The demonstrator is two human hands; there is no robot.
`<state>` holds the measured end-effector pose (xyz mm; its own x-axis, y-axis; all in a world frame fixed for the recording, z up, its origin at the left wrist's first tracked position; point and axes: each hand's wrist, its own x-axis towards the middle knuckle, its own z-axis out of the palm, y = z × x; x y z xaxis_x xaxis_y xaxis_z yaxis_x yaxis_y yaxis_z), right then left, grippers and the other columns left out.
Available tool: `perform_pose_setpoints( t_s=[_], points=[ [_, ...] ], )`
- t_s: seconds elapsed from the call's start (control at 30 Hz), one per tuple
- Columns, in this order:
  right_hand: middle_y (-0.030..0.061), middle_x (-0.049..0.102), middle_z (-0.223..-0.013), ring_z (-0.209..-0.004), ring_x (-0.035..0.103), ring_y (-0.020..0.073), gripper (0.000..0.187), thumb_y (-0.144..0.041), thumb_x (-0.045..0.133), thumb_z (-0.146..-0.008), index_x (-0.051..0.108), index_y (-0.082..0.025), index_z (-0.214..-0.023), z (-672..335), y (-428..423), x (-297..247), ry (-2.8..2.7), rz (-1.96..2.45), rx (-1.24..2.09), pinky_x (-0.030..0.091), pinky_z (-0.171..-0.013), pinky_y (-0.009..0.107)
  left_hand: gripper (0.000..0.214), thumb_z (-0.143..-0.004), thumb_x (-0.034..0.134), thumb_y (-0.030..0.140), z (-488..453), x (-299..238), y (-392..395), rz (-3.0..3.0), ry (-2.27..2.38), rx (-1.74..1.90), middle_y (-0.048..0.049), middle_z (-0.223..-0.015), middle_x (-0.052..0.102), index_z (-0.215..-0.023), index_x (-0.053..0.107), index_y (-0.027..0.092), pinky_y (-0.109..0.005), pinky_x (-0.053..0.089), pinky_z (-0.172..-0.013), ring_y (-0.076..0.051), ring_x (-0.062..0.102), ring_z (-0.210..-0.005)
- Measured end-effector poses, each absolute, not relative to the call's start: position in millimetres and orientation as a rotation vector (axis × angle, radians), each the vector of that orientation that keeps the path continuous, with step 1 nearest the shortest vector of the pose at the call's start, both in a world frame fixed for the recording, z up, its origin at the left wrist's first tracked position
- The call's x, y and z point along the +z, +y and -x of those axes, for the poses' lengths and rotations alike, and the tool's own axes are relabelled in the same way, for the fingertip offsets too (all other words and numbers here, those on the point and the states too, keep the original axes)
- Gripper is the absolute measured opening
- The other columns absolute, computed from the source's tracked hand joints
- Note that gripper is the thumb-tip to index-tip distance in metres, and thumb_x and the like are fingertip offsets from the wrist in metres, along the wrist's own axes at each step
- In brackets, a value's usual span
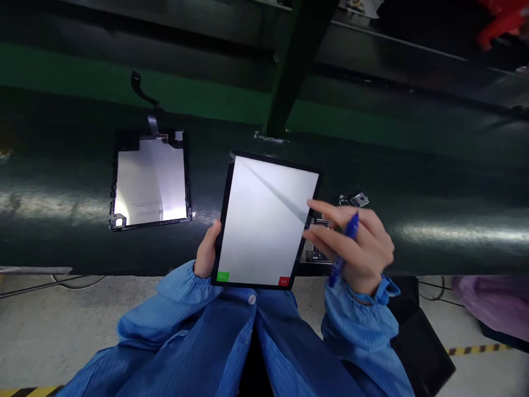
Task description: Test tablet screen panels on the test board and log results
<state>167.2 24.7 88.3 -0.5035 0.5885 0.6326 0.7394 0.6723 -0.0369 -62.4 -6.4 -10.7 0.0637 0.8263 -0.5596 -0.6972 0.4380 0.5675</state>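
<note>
Grasping the tablet [264,220] by its left edge: person's L hand [206,251], thumb at the black border, other fingers mostly hidden behind. R hand [359,242] has a blue pen [345,248] held slantwise across its fingers; thumb & index finger reach out to the tablet's right edge, approx. halfway down. Can't tell if those fingertips touch it.

Tablet is front & center, btwn the hands, slightly rotated, its lower end past the near edge of a dark bench [446,176]. Display is lit plain white w/ a faint diagonal shadow or reflection; green square [223,276] in the bottom L corner, red square [284,281] in the bottom R.

On the bench to the L, well apart from the tablet: a silvery panel [151,187] in a black frame, w/ a dark ribbon cable [142,91] running off its far end. Just beyond the R hand, a small metal part [354,199]. Partly hidden btwn tablet & R hand, another piece w/ circuitry [317,255].

Both arms in blue sleeves [359,325], elastic cuffs. Below: pale floor [37,331] w/ yellow-&-black tape [35,392]; purple item [496,303] far R.
</note>
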Motion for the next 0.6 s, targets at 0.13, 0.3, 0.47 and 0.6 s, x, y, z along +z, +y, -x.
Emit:
perform_pose_setpoints(
  t_s=[0.13,0.3,0.47,0.6],
  points=[
    [0.0038,0.076,-0.110,-0.077,0.066,0.0184,0.014,-0.019,0.079,-0.081,0.068,-0.025,-0.088,-181.8,2.1,96.3,-2.240,0.998,-0.226,0.057,-0.061,0.032,0.043,-0.072,0.076,0.060,62.5,-8.0,-6.1,-0.140,0.981,1.151,-0.0025,-0.073,0.076,-0.081,0.074,0.018,-0.027,0.057,-0.053,-0.021,0.071,-0.061],
    [-0.0022,0.076,-0.110,-0.070,0.067,0.0201,0.005,-0.030,0.074,-0.087,0.073,-0.034,-0.085,-194.9,-4.6,92.0,-2.217,1.131,-0.132,0.055,-0.050,0.036,0.037,-0.072,0.079,0.054,63.4,-6.1,-7.8,-0.098,0.953,1.181,-0.0029,-0.077,0.076,-0.082,0.075,0.018,-0.027,0.058,-0.057,-0.021,0.071,-0.065],
    [-0.0045,0.076,-0.109,-0.065,0.066,0.0203,0.008,-0.030,0.072,-0.087,0.074,-0.038,-0.087,-206.8,-8.7,90.0,-2.188,1.144,-0.104,0.051,-0.045,0.036,0.047,-0.063,0.085,0.055,69.2,-10.1,-6.7,0.001,0.974,1.089,-0.0062,-0.082,0.077,-0.085,0.077,0.015,-0.030,0.059,-0.064,-0.023,0.072,-0.070],
    [-0.0025,0.074,-0.117,-0.065,0.066,0.0184,0.006,-0.032,0.071,-0.088,0.075,-0.036,-0.086,-220.1,-6.4,100.2,-2.280,1.099,-0.015,0.053,-0.049,0.036,0.036,-0.067,0.083,0.050,68.4,-10.6,-3.9,-0.026,1.099,1.181,-0.0018,-0.068,0.073,-0.076,0.074,0.017,-0.027,0.056,-0.059,-0.021,0.070,-0.065]
  ],
)
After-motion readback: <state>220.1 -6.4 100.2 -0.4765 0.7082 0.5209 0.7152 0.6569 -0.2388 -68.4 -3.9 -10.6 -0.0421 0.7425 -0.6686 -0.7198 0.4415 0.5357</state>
